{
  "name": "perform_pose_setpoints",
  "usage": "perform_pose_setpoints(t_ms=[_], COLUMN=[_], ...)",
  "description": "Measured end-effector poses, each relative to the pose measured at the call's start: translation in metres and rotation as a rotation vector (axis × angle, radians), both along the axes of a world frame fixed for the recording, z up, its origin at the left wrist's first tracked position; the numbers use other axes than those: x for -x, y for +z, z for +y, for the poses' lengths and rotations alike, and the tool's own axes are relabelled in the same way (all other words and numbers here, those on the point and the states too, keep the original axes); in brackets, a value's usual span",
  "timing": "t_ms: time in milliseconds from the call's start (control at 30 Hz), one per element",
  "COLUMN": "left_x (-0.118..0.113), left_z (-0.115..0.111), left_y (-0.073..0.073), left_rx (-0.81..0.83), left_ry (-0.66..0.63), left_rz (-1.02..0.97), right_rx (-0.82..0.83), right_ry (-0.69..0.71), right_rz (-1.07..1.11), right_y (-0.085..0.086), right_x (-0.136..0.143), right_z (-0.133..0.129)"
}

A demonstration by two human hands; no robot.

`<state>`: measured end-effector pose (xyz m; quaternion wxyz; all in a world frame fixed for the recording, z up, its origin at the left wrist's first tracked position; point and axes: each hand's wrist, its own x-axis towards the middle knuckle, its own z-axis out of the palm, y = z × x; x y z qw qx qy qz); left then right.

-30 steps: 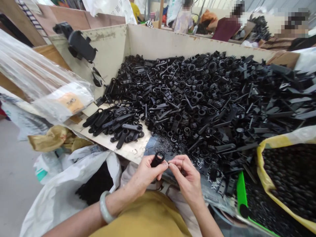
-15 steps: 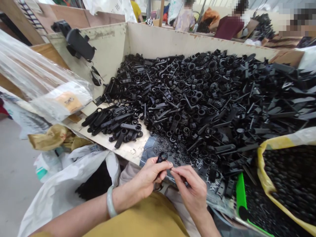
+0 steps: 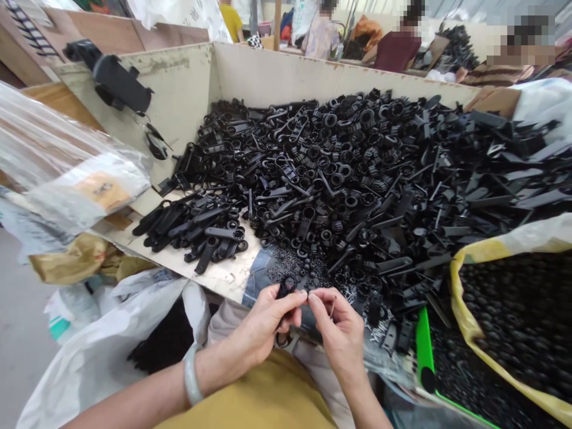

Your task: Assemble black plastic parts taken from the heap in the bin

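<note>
My left hand (image 3: 268, 322), closed, grips a black plastic part with a ring-shaped end (image 3: 287, 285) that sticks up past the fingers. The rest of that part is mostly hidden in the palm. Fingertip to fingertip with it, my right hand (image 3: 339, 328) is pinched shut. A thin pin-like piece (image 3: 332, 306) shows between its curled fingers; anything at the pinching tips is too small to make out. Just beyond both hands lie small black rings or nuts (image 3: 299, 265) on a blue cloth (image 3: 255, 277), with loose silvery pins (image 3: 379, 330) to the right.
A large heap of black plastic parts (image 3: 313, 179) fills the pale-walled bin (image 3: 268, 68). A smaller pile of ring-ended handles (image 3: 192, 229) sits at left. At right are a yellow-rimmed sack (image 3: 456, 298) and a green edge (image 3: 424, 351); a white sack (image 3: 89, 357) stands lower left. People sit behind.
The view has shifted slightly, so the scene sits further left. My right fingers have changed their pose, and the thin pin-like piece now shows between them. My left hand keeps its hold.
</note>
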<state>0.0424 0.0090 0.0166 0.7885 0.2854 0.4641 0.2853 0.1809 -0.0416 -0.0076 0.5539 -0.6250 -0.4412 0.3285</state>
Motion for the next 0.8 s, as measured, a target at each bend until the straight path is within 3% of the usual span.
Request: perform_pose_setpoints(t_ms=[200, 333, 533, 800], left_x=[-0.0013, -0.0048, -0.0056, 0.0030], left_z=[0.0023, 0.0011, -0.0022, -0.0038], left_y=[0.0017, -0.0002, -0.0029, 0.0020], left_rx=[-0.116, -0.022, 0.096, 0.062], left_ry=[-0.013, 0.073, 0.093, -0.058], left_rz=[0.010, 0.003, -0.049, -0.063], right_rx=[-0.063, -0.198, -0.283, -0.225], right_ry=[0.073, 0.076, 0.093, 0.148], right_rz=[-0.104, -0.257, -0.460, -0.552], right_y=[0.0016, -0.0015, -0.0073, 0.0007], right_x=[-0.0025, -0.0027, -0.0052, -0.0097], right_z=[0.0000, -0.0029, -0.0057, -0.0040])
